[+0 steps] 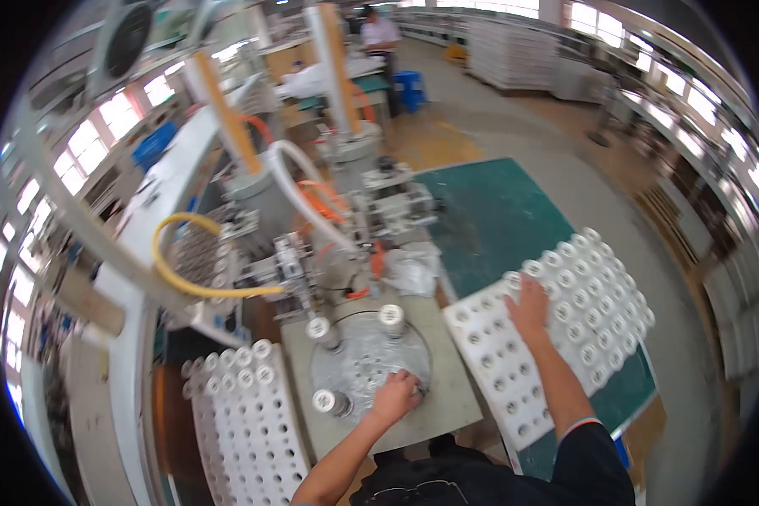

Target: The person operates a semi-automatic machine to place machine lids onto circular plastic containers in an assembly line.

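Near the right side of the round metal turntable [367, 358], my left hand [396, 395] has its fingers curled round something mostly hidden. Three white cylinders stand on that disc: one at the back right [390, 319], one at the back left [320, 331] and one at the front left [329, 401]. My right hand [529, 308] reaches over the white tray [489, 354] on the right, its fingers at the row of white round parts [567, 277]; whether it grips one is hidden.
A second white holed tray [253, 422] with several round parts stands at the left. Behind the turntable are metal fixtures [396, 211], a yellow hose [164, 244] and a plastic bag [413, 270]. The right tray rests on a green table [497, 211]. A person [379, 34] is far back.
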Demonstrator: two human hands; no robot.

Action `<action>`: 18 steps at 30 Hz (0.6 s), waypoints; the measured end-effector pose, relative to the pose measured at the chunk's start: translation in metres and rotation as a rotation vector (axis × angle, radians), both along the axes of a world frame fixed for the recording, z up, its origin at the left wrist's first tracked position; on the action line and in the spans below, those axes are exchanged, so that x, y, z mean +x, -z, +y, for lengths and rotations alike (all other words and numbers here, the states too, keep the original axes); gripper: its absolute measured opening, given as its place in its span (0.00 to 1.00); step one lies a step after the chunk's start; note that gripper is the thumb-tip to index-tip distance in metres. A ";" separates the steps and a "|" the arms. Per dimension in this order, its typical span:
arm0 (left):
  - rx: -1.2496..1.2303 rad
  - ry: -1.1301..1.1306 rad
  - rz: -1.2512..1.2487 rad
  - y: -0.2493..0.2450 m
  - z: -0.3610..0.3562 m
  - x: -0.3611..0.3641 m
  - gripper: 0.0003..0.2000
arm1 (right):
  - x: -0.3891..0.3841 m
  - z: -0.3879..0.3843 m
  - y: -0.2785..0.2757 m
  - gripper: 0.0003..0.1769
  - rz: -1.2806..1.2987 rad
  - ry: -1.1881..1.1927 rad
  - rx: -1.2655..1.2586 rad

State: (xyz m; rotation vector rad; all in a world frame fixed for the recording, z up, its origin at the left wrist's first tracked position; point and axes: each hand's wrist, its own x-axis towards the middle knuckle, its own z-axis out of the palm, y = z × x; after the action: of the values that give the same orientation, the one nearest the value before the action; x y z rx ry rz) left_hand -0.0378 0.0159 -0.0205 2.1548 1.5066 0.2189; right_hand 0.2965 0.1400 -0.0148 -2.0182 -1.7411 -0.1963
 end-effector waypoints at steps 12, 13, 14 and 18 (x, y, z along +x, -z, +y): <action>-0.055 -0.201 -0.012 -0.013 -0.004 0.003 0.31 | -0.004 0.018 -0.053 0.33 0.066 0.008 -0.240; -0.026 -0.091 0.015 -0.010 -0.002 0.004 0.30 | -0.019 0.007 -0.079 0.31 0.173 -0.044 -0.168; -0.040 -0.104 0.004 -0.007 0.001 0.004 0.30 | -0.031 0.004 -0.085 0.31 0.160 -0.056 -0.183; -0.013 -0.102 0.008 -0.012 -0.010 -0.019 0.32 | -0.104 -0.024 -0.083 0.29 0.480 -0.492 0.048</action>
State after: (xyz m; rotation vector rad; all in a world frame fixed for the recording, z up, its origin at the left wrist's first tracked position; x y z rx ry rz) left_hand -0.0572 0.0062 -0.0081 2.0732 1.6205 0.2348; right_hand 0.1924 0.1163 0.0682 -1.3896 -1.8125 0.3710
